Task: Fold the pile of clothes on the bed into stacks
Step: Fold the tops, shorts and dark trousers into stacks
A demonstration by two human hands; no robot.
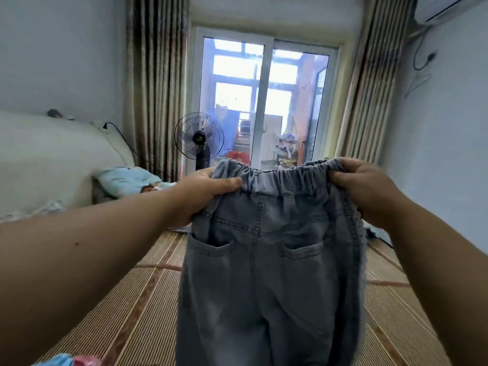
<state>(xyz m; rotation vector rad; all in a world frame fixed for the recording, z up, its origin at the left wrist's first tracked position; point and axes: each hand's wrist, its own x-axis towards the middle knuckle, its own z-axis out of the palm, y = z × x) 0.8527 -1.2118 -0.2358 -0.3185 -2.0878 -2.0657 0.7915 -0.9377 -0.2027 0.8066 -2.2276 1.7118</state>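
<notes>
While grey jeans [266, 273] hang in air above bed's bamboo mat [137, 307], left hand [208, 194] pinches left end of elastic waistband [285, 177] and right hand [364, 188] clutches right end; both grips closed on cloth. Back pockets face person; legs drop out of view. Likely step: straightening before first fold. Best done by holding waistband level and taut, shaking legs straight, matching side seams, then lowering flat onto mat. Coloured clothes [71, 360] lie near left.

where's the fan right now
In the head view the fan stands left of centre at the far end of the room, before the glass door, just above the left hand gripping the jeans.
</notes>
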